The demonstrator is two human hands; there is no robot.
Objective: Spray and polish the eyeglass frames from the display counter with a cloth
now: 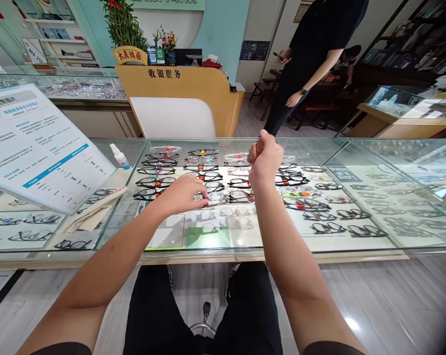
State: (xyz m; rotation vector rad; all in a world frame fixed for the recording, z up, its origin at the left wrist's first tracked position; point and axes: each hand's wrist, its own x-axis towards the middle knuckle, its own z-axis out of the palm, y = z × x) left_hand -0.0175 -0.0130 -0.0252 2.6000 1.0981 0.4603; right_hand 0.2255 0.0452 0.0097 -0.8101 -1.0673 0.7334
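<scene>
My left hand (186, 193) rests palm down on the glass counter top (356, 231), its fingers curled over a pair of clear-framed glasses (214, 198) that lies on the glass. My right hand (265, 159) is raised above the counter in a closed fist, thumb side up; whether anything is inside it is hidden. Under the glass, rows of spectacle frames (300, 190) are laid out on white trays.
A tilted printed price board (30, 143) stands at the left with a small spray bottle (120, 157) beside it and a folded cloth (93, 209) below. Behind the counter stands a wooden cashier desk (178, 96). A person in black (311, 64) stands at the back right.
</scene>
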